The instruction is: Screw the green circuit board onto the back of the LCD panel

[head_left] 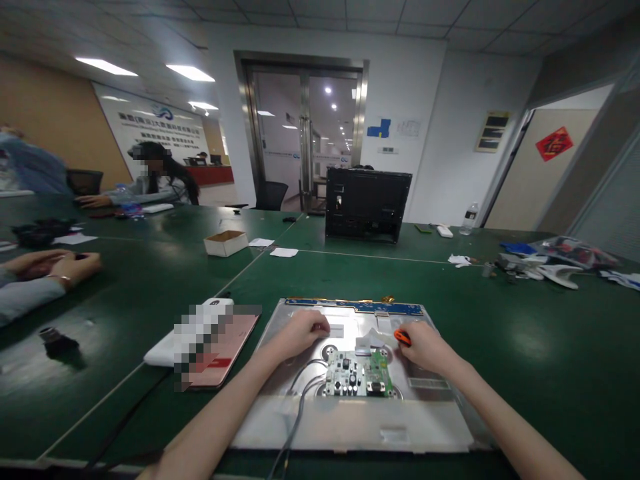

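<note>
Flat on the table lies an LCD panel (350,420), its metal back facing up. A green circuit board (357,375) sits on its middle, with dark cables (299,413) running off towards me. My left hand (304,330) rests over the panel's upper left, fingers curled together; whatever they hold, if anything, is hidden. My right hand (423,341) is closed around an orange-handled tool (402,338) over the upper right; its working end cannot be made out. Between the hands a loose silvery flap (373,338) lies above the board. A blue circuit strip (350,306) runs along the far edge.
Left of the panel lie a white device (163,347) and a pink flat item (233,343). Farther back stand an open box (226,244), a black monitor casing (367,203) and a bottle (469,219). Another person's hands (65,267) are at far left; plastic bags (575,253) lie right.
</note>
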Demonstrator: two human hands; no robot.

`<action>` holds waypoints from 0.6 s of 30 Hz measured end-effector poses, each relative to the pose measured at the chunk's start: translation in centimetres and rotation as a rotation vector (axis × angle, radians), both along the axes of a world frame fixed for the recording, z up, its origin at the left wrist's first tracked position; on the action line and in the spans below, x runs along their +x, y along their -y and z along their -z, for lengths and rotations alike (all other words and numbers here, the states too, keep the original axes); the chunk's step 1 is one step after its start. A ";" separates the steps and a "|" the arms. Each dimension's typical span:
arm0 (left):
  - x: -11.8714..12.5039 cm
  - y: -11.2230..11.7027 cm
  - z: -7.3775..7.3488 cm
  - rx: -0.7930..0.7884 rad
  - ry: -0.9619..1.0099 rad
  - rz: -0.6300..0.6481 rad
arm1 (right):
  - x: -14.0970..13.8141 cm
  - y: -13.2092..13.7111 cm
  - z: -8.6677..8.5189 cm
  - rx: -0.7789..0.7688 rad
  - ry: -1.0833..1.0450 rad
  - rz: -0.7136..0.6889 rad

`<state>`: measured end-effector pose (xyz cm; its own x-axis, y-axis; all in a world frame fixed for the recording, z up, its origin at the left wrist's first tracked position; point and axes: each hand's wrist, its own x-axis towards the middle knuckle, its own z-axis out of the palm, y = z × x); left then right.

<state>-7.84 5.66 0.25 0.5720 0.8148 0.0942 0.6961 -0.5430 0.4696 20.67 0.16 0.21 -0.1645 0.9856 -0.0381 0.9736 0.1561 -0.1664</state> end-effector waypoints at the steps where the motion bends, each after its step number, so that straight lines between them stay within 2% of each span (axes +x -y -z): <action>1: 0.1 0.0 0.0 -0.003 0.004 -0.004 | -0.1 0.1 0.0 0.005 0.010 0.007; 10: 0.6 0.2 0.1 -0.031 0.047 -0.065 | -0.6 0.4 0.2 0.020 0.069 0.050; 18: 0.8 -0.4 0.6 -0.045 0.069 -0.094 | 0.0 0.8 0.4 0.037 0.055 0.011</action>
<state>-7.03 6.02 -0.31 0.4859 0.8691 0.0926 0.7083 -0.4536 0.5409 20.71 -0.65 -0.18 -0.1526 0.9882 -0.0105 0.9828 0.1506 -0.1072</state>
